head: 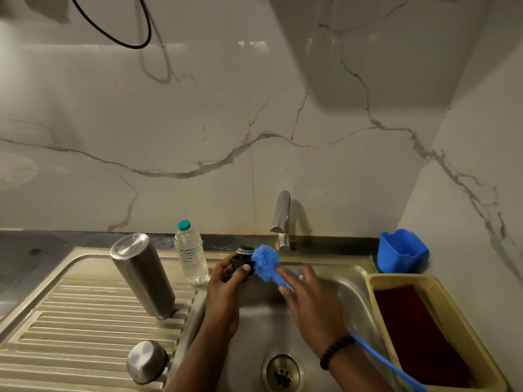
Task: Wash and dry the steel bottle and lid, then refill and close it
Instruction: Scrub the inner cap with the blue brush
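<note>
Steel bottle (pixel 143 275) parked upside down on draining board at 9 o'clock, likely so it drips dry. Lid (pixel 243 261) over sink (pixel 334 281), dead centre, pinched in left hand (pixel 226 281). Right hand (pixel 305 295) wrapped round blue brush (pixel 266 263) close to fluffy head, pressed against lid for scrubbing. Water bottle (pixel 191 253) at 11, probably refill supply. Tap (pixel 281 219) at 12.

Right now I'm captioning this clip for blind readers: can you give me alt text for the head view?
Over a steel sink, the left hand holds a small black lid while the right hand scrubs it with a blue brush. A steel bottle stands upside down on the drainboard beside a plastic water bottle.
</note>
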